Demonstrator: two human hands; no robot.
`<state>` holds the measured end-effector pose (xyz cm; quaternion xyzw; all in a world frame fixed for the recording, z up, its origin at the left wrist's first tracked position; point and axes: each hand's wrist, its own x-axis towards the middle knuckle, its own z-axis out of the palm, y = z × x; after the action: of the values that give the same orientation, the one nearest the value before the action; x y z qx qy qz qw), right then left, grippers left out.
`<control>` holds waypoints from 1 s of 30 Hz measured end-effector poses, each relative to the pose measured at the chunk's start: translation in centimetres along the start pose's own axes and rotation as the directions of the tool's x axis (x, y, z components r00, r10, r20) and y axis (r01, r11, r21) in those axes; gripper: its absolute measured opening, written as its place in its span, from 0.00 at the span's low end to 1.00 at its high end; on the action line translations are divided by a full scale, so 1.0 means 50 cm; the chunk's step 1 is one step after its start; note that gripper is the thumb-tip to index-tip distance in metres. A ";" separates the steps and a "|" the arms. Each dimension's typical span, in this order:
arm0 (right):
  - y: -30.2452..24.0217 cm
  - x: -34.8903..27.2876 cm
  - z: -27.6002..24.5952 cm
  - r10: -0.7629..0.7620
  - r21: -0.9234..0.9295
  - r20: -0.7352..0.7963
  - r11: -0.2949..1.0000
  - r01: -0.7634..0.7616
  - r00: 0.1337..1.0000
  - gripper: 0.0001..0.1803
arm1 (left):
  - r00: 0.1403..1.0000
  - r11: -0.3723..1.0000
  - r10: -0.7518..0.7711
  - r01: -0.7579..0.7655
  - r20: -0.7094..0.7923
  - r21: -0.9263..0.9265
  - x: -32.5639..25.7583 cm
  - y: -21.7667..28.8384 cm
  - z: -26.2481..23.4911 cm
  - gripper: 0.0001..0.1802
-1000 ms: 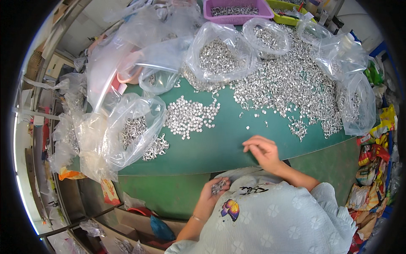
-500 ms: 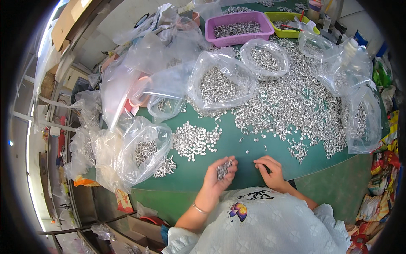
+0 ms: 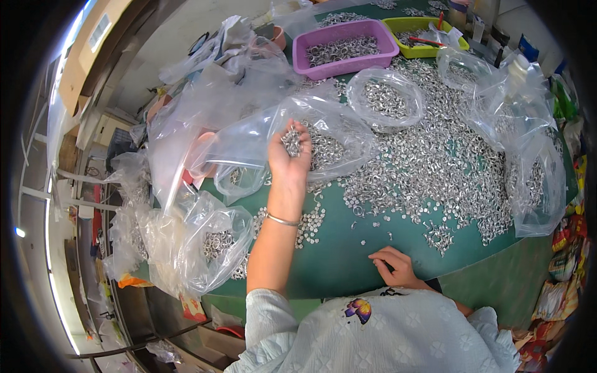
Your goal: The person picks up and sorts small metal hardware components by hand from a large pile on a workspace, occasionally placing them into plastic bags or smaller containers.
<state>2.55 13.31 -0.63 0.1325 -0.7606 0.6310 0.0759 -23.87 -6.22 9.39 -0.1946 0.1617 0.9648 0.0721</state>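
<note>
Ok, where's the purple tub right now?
In the head view, the purple tub sits at top centre, immediately left of the yellow-green tub.

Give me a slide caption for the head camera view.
Left hand cups small silvery metal pieces at an open clear plastic bag, right hand near the edge of the green tabletop.

Green table (image 3: 336,264) — loose metal pieces (image 3: 429,161); clear bags (image 3: 357,130); purple tub (image 3: 348,65)
</note>
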 end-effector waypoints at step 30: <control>0.005 -0.001 0.005 -0.055 -0.015 0.024 0.998 0.055 0.998 0.10 | 0.741 -0.639 0.270 -0.340 0.615 0.690 0.083 -0.027 -0.072 0.15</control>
<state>2.56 13.09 -0.94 0.1605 -0.7625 0.6209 0.0852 -26.13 -5.86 4.19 0.0559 0.9386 0.3051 -0.1511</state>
